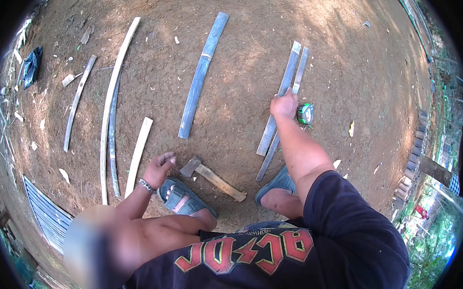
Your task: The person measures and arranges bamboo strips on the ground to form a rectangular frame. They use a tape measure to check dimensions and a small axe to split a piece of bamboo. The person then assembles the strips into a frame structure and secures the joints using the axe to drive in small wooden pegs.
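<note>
My right hand (284, 105) is closed around one or both of two slats lying side by side on the dirt, a wider grey slat (267, 136) and a narrower slat (300, 71). They look like split bamboo; the fingers hide exactly which is gripped. Touching distance from that hand is a green-and-black tape measure (305, 113). My left hand (159, 168), with a chain bracelet at the wrist, hangs low by my left sandal, fingers loosely bent and apart, holding nothing visible. Beside it a hatchet (217, 180) with a wooden handle lies between my feet.
More slats lie to the left: a wide grey slat (197, 91), a long pale slat (110, 103), a short pale slat (139, 153) and a small slat (79, 104). A black plastic bag (32, 67) is at the far left, corrugated sheet (45, 211) lower left.
</note>
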